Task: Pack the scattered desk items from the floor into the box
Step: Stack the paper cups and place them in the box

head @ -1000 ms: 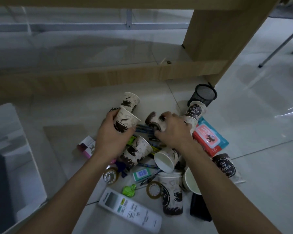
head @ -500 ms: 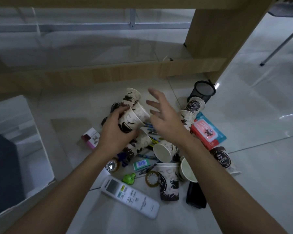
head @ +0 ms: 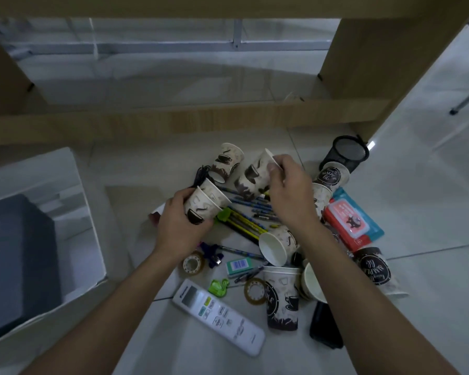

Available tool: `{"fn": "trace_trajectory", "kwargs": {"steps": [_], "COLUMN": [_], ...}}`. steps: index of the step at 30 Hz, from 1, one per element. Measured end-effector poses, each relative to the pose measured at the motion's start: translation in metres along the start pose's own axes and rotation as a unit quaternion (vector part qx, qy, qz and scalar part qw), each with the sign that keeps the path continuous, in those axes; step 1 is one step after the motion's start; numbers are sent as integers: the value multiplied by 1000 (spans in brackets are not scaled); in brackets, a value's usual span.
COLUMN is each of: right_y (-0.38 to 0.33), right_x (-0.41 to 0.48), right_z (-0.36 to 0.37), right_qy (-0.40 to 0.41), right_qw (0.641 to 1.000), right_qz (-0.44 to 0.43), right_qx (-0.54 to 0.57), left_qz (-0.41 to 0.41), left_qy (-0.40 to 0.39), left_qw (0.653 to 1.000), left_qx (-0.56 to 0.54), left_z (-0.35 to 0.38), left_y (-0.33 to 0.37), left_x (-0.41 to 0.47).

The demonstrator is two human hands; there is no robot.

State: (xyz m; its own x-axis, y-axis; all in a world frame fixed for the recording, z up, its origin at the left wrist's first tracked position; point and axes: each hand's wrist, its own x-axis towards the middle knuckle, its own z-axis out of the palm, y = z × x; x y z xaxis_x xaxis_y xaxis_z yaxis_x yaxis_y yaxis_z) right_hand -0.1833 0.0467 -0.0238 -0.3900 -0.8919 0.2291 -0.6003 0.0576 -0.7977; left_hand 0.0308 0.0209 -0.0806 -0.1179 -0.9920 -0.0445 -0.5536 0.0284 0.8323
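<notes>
Down on the floor, many paper cups with coffee pictures lay in a messy pile. The left hand [head: 179, 228] was wrapped around two nested cups [head: 205, 204], one tucked inside the other, tipped on their side. The right hand [head: 289, 190] pinched the rim of another cup [head: 252, 175], lifted and tilted.

Between and just under the two hands lay a bunch of pencils and pens [head: 248, 217]. Past the right hand stood a black mesh pot [head: 345, 154], and beside that hand's wrist lay a red and blue wipes pack [head: 351, 221]. Nearer the person than the hands were a white remote [head: 218, 316], two tape rolls [head: 192, 263], a green clip [head: 218, 286] and more cups. The white box [head: 73, 190] sat well off to the left of the left hand, open, with something dark inside.
</notes>
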Motion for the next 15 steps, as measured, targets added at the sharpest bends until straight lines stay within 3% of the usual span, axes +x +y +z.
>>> {"fn": "trace_trajectory", "kwargs": {"steps": [2,7,9,12,15], "right_y": [-9,-5,0,10,30], "right_x": [1,-18,-18,2,42], "right_z": [1,24,34,43,54], "right_qy": [-13,-181,-174,-87,-69], "right_qw": [1000,979,976,977,989], "right_qz": [-21,17,27,74,99], "right_qx": [12,97,128,179,87], "left_qz": [19,40,35,10,-7], "left_qy": [-18,-23,-25,-11,7], "left_qw": [1000,999,999,999,1000], "left_qx": [-9,-26,-30,-30,-30], "left_z": [6,19,21,20,19], "left_y": [4,16,18,16,11], "left_x": [-3,-2,3,15,28]}}
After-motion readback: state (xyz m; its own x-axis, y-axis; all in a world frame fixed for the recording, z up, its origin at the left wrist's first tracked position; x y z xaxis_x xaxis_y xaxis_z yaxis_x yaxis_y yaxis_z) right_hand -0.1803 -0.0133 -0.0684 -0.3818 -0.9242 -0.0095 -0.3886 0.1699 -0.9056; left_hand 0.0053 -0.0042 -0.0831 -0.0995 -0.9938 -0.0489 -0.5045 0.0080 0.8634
